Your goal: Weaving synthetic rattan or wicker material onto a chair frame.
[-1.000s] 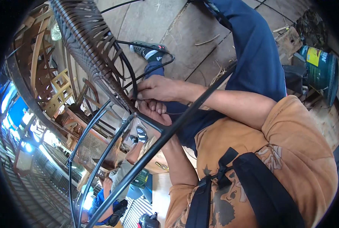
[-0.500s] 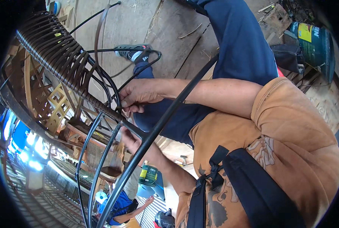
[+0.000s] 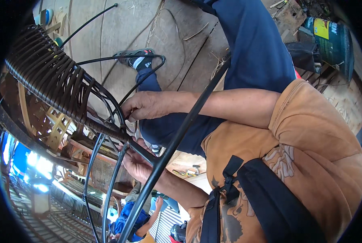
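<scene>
A black metal frame (image 3: 188, 117) with curved legs spans the view, one end closely wound with dark brown weaving strand (image 3: 47, 73). My right hand (image 3: 142, 106) pinches a thin brown strand beside the joint of the bars, fingertips partly hidden by the frame. From below, my left hand (image 3: 135, 164) reaches up against the short crossbar (image 3: 142, 153), its fingers curled near a small loop of strand. Bars cover part of that hand, so what it holds cannot be made out. A long loose strand (image 3: 177, 34) curves over the wooden floor.
My legs in blue trousers (image 3: 254, 44) stretch across the plank floor (image 3: 128, 24). A green bucket (image 3: 333, 50) lies at the far right by a dark bag (image 3: 304, 56). Another person in blue (image 3: 130, 216) works lower left, near wooden furniture (image 3: 104, 172). Hand tools (image 3: 189, 172) lie below.
The woven end has shifted down and left. My left hand, blurred earlier, now shows clearly under the crossbar. The strand that stood up by the frame now loops farther right.
</scene>
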A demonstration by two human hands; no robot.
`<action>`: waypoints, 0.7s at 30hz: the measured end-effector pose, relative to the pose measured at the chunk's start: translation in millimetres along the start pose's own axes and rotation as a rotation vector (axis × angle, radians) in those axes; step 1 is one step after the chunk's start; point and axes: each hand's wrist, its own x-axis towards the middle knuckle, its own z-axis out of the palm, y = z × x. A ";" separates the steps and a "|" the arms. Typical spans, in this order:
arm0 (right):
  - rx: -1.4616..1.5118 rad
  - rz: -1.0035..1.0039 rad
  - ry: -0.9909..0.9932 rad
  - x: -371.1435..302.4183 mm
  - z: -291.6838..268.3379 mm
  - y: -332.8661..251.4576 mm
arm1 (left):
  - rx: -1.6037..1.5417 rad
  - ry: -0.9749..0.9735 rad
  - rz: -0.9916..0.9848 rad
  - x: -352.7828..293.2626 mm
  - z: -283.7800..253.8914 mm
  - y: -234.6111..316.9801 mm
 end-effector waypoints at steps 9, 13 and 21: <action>-0.059 -0.085 0.130 -2.5 6.1 3.0 | 1.267 0.199 0.757 -13.4 20.2 -14.9; -0.034 -0.091 0.110 -4.1 -2.3 0.0 | 1.715 -0.026 0.979 -22.5 27.4 -10.6; -0.296 -0.176 0.073 3.8 -10.0 8.8 | 0.872 0.092 0.295 -26.7 28.4 -18.4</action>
